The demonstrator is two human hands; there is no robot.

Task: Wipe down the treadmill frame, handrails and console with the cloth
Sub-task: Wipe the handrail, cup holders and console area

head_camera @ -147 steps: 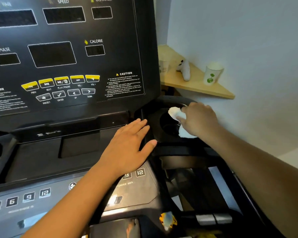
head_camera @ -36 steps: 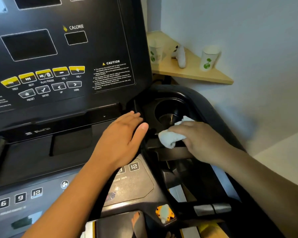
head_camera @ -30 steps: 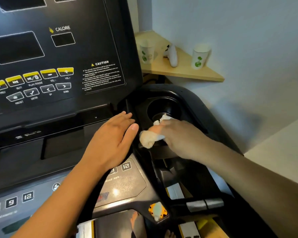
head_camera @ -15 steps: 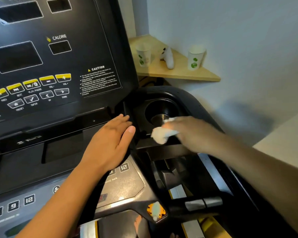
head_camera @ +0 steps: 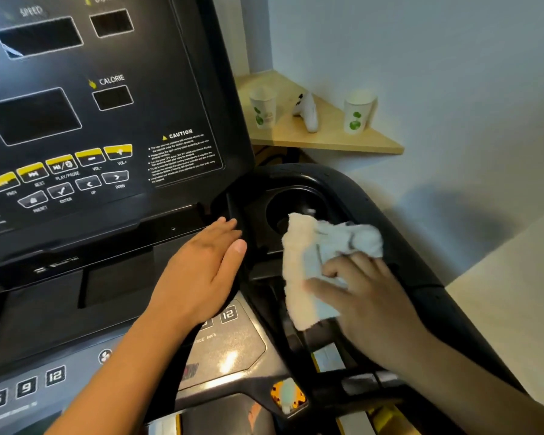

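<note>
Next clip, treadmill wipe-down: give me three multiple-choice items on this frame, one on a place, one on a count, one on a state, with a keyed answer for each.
1. Where is the white cloth?
A. on the wooden shelf
B. by the cup holder
C. over the display

2. How many paper cups stand on the wooden shelf?
A. one
B. two
C. four

3. How is the left hand?
A. flat on the console
B. gripping the cloth
C. raised in the air

Key: 1 B, the right hand holds it beside the cup holder; 2 B, one cup and another; 3 A, fingers straight.
</note>
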